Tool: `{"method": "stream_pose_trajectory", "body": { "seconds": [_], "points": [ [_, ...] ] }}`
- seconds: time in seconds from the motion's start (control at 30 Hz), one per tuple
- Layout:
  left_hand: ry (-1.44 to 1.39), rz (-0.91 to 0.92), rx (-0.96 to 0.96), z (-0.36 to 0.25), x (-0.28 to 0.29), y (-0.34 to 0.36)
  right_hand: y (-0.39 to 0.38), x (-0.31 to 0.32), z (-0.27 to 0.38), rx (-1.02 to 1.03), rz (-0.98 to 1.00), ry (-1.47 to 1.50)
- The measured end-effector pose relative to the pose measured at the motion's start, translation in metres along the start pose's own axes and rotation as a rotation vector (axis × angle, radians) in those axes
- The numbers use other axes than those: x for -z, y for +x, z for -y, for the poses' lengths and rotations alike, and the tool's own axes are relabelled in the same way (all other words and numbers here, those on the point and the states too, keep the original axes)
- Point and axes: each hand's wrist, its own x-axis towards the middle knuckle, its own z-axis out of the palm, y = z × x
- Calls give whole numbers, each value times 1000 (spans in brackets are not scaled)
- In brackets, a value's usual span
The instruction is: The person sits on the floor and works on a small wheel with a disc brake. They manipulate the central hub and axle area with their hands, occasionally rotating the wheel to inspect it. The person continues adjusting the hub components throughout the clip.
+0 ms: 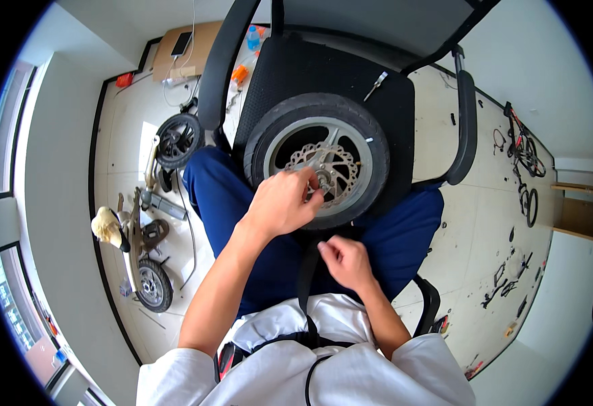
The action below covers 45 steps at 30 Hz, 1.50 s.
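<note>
Curling over the wheel (340,162) hub: left hand (284,204), grip hidden, cannot tell; forearm slanting up. Right hand (348,261) loosely curled above lap (401,233), hold unclear. Wheel flat on chair seat (303,64).

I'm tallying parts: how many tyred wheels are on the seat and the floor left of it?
3: the large wheel on the black seat, a black wheel at upper left, and a grey-hubbed wheel at lower left. More may be hidden.

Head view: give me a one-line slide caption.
Left hand at the hub of a wheel lying on a black chair, right hand apart.
</note>
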Motion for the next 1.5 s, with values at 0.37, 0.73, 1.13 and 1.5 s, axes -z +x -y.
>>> {"method": "stream_pose_trajectory", "body": {
  "seconds": [0.37,0.73,1.13,1.5],
  "points": [
    [5,25,-1,1,-1,-2,61,15,35,111,-177,158],
    [47,-106,-49,8,12,-6,54,12,34,12,-178,157],
    [74,-180,-112,35,-55,6,53,12,-6,162,-2,-172],
    [73,-234,-181,40,-50,21,83,12,-23,202,-143,-136]
  ]
}}
